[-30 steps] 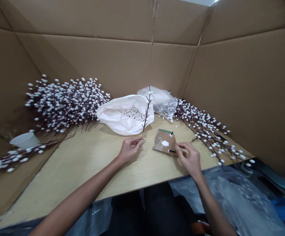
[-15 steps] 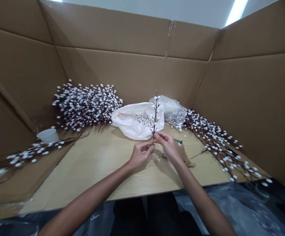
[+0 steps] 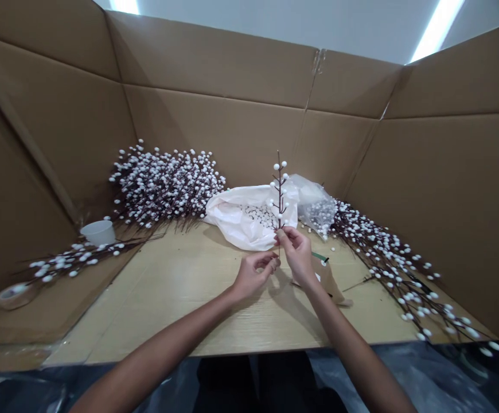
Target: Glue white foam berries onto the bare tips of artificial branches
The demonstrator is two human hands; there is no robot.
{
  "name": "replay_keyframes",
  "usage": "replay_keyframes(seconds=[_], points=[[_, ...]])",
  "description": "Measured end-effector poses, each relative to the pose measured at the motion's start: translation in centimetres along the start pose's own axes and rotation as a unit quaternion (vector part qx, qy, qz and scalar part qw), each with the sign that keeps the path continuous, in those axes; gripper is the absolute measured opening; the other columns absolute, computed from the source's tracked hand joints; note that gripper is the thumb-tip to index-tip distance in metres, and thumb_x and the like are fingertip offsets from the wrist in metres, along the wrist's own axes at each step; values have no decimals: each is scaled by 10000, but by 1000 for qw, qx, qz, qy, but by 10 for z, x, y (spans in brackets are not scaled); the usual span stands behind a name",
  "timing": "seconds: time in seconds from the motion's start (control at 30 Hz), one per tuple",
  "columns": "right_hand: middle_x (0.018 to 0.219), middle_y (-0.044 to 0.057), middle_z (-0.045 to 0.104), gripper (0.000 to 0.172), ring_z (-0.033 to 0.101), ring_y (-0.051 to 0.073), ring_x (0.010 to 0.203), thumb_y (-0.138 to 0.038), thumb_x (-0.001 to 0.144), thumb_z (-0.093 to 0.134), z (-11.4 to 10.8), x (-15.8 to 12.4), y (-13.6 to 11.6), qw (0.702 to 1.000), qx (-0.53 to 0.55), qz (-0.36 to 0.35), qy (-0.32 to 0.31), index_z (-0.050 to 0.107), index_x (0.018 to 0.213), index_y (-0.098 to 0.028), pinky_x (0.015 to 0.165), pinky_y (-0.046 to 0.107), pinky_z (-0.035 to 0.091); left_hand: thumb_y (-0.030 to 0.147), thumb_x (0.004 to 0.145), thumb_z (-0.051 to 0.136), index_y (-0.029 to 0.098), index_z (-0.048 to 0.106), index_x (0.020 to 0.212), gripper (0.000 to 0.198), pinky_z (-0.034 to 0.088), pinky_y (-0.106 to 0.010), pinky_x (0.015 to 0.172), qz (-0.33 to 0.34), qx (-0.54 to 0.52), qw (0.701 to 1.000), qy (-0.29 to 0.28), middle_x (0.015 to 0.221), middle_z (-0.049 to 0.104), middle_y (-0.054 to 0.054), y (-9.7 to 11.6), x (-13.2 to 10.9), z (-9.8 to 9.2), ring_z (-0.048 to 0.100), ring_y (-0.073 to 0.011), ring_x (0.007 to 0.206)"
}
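Note:
A thin brown berry twig point(image 3: 280, 192) with several white berries stands upright in front of me. My left hand point(image 3: 256, 274) pinches the bottom end of its stem between thumb and fingertips. Just above, my right hand point(image 3: 296, 252) is closed on the stem below the lowest berries. Behind the twig lies an open white plastic bag point(image 3: 232, 221), with loose white berries point(image 3: 260, 215) inside. A brown pouch point(image 3: 329, 278) with a green strip lies beside my right wrist, partly hidden by it.
Berry branches are heaped at the back left point(image 3: 167, 183) and along the right side point(image 3: 387, 246). A clear plastic bag point(image 3: 312, 198) adjoins the white one. At left are a white cup point(image 3: 98, 232), more berry sprigs point(image 3: 71, 261) and a tape roll point(image 3: 15, 296). Cardboard walls point(image 3: 215, 120) enclose the table.
My view has shifted, so the scene sits farther right. More berries show along the twig, which seems turned. Both hands keep hold of its stem.

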State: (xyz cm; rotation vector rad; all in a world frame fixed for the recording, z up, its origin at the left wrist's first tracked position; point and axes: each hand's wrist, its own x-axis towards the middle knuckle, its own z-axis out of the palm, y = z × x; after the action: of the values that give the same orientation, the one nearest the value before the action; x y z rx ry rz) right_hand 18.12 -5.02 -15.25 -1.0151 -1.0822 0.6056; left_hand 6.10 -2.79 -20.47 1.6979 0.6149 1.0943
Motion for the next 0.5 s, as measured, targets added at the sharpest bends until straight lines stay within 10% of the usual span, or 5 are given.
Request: replay_keyframes(seconds=[0.5], points=[[574, -42, 530, 90, 480, 71, 517, -228, 740, 647, -3, 89, -109, 973, 145, -176, -41, 619, 669, -181, 522, 229, 397, 306, 840, 529, 181, 504, 870, 131, 486, -228, 635, 64, 326, 939, 92, 819, 624, -26, -2, 74, -46, 617, -132, 716]])
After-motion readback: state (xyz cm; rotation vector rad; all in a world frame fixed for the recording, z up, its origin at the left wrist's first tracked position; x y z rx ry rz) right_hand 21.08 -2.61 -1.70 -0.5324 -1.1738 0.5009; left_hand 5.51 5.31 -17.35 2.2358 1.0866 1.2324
